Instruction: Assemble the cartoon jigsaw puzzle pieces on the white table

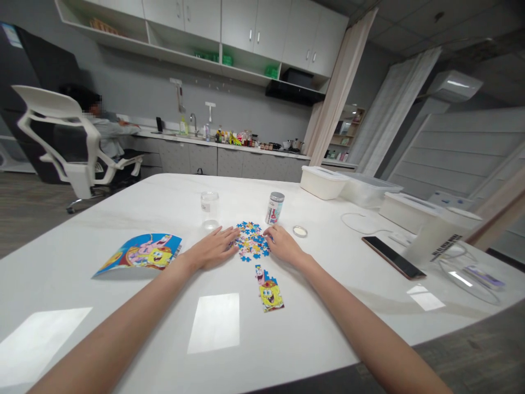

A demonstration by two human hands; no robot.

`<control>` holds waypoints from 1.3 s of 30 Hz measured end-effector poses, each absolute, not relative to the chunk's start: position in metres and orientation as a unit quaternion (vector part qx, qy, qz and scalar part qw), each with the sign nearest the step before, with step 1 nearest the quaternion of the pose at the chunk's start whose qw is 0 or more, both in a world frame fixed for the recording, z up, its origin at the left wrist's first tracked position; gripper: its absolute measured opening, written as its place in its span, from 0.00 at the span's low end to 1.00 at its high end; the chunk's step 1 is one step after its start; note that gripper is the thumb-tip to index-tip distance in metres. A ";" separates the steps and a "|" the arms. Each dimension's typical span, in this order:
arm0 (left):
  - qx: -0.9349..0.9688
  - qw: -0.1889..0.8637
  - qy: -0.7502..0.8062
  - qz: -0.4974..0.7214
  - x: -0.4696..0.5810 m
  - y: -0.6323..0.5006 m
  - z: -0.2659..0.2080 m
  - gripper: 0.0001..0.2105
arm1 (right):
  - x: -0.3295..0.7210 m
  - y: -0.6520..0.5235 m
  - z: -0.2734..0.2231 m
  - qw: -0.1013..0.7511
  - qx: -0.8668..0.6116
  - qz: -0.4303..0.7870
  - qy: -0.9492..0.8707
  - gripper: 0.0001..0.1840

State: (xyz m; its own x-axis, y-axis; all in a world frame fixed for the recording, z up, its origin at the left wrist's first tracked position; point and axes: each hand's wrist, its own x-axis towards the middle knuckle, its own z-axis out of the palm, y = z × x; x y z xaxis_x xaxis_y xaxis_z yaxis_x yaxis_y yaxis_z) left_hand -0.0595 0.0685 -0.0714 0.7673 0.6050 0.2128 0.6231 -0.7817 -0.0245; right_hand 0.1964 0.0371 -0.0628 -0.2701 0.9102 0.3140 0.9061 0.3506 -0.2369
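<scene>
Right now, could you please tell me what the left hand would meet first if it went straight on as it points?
The left hand would most likely meet the pile of loose puzzle pieces first; it appears right at the pile's edge, though contact is unclear.

The table [262, 355] is smooth and glossy, the left sheet [158, 255] shiny paper, the puzzle pieces [251, 244] card-like, the left jar [210, 208] clear and slick, and the far curtains [343, 76] matt cloth.
</scene>
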 end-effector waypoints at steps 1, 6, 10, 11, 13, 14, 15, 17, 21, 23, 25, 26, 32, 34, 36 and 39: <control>-0.940 0.053 -0.322 -0.103 -0.060 0.069 -0.072 0.24 | 0.196 0.037 -0.063 0.199 -0.570 0.005 -0.797 0.12; -0.936 0.110 -0.300 -0.149 -0.061 0.062 -0.066 0.18 | 0.199 0.036 -0.059 0.181 -0.584 -0.006 -0.791 0.14; -0.928 0.135 -0.308 -0.160 -0.061 0.054 -0.058 0.16 | 0.204 0.033 -0.052 0.147 -0.615 -0.027 -0.774 0.14; -0.926 0.141 -0.310 -0.163 -0.061 0.053 -0.057 0.16 | 0.206 0.033 -0.050 0.138 -0.623 -0.030 -0.770 0.14; -0.924 0.151 -0.309 -0.165 -0.061 0.052 -0.056 0.16 | 0.209 0.032 -0.046 0.120 -0.631 -0.031 -0.766 0.15; -0.924 0.155 -0.308 -0.164 -0.061 0.052 -0.056 0.15 | 0.210 0.032 -0.044 0.112 -0.630 -0.030 -0.768 0.15; -0.924 0.158 -0.307 -0.162 -0.061 0.052 -0.056 0.15 | 0.211 0.032 -0.042 0.104 -0.625 -0.027 -0.773 0.16; -0.924 0.159 -0.308 -0.159 -0.061 0.052 -0.055 0.16 | 0.212 0.032 -0.039 0.091 -0.599 -0.018 -0.795 0.17; -0.922 0.152 -0.319 -0.156 -0.061 0.052 -0.056 0.17 | 0.208 0.029 -0.040 0.096 -0.544 0.008 -0.834 0.17; -0.921 0.148 -0.322 -0.165 -0.061 0.052 -0.058 0.18 | 0.204 0.028 -0.043 0.126 -0.526 0.017 -0.841 0.18; -0.925 0.139 -0.309 -0.174 -0.062 0.054 -0.059 0.19 | 0.201 0.026 -0.047 0.150 -0.491 0.030 -0.858 0.21; -0.930 0.131 -0.296 -0.174 -0.062 0.054 -0.060 0.20 | 0.199 0.026 -0.048 0.153 -0.468 0.039 -0.869 0.21; -0.964 0.088 -0.214 -0.134 -0.061 0.055 -0.059 0.22 | 0.200 0.028 -0.052 0.147 -0.481 0.026 -0.864 0.18; -0.961 0.088 -0.221 -0.141 -0.060 0.053 -0.058 0.22 | 0.204 0.031 -0.051 0.138 -0.519 0.007 -0.844 0.17; -0.957 0.097 -0.231 -0.149 -0.060 0.051 -0.058 0.22 | 0.208 0.033 -0.051 0.123 -0.545 -0.011 -0.829 0.16; -0.950 0.113 -0.247 -0.157 -0.060 0.050 -0.058 0.21 | 0.210 0.035 -0.052 0.118 -0.556 -0.015 -0.823 0.17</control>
State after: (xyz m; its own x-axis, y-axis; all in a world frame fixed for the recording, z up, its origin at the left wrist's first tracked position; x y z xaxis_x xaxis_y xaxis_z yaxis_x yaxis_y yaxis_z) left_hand -0.0602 0.0498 -0.0583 0.8289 0.4334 0.3538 0.5042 -0.8527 -0.1369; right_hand 0.2097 0.0350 -0.0522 -0.3544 0.9111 0.2102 0.9180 0.3818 -0.1070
